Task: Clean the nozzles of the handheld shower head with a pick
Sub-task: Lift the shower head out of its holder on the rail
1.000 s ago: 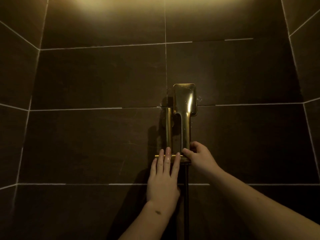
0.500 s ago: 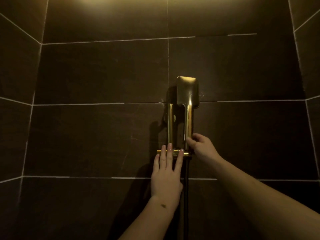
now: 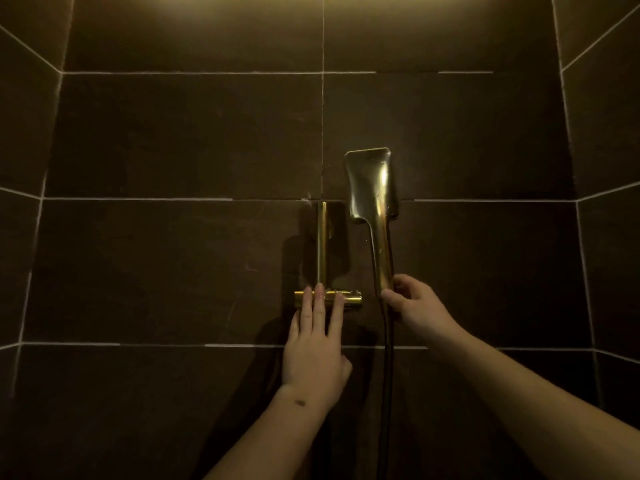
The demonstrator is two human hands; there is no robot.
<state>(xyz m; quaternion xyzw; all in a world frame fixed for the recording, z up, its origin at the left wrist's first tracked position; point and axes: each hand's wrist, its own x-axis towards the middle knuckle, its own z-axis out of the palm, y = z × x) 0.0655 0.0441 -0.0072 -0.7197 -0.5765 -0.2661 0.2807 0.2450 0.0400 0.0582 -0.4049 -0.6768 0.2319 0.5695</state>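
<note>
A gold handheld shower head (image 3: 372, 188) with a flat rectangular head is held upright, its back toward me, so the nozzles are hidden. My right hand (image 3: 412, 304) grips the bottom of its handle, just right of the wall mount. A dark hose (image 3: 387, 393) hangs down from the handle. My left hand (image 3: 317, 348) lies flat with its fingers spread, the fingertips resting on the gold horizontal bar (image 3: 327, 298) of the holder. A gold vertical rail (image 3: 321, 245) rises from that bar. No pick is in sight.
Dark brown tiled walls (image 3: 173, 140) with pale grout lines close in ahead and on both sides. Light falls from above on the top tiles; the lower part is very dim.
My right hand has lifted the shower head out of the holder and moved it to the right, away from the rail. My left hand stays on the horizontal bar.
</note>
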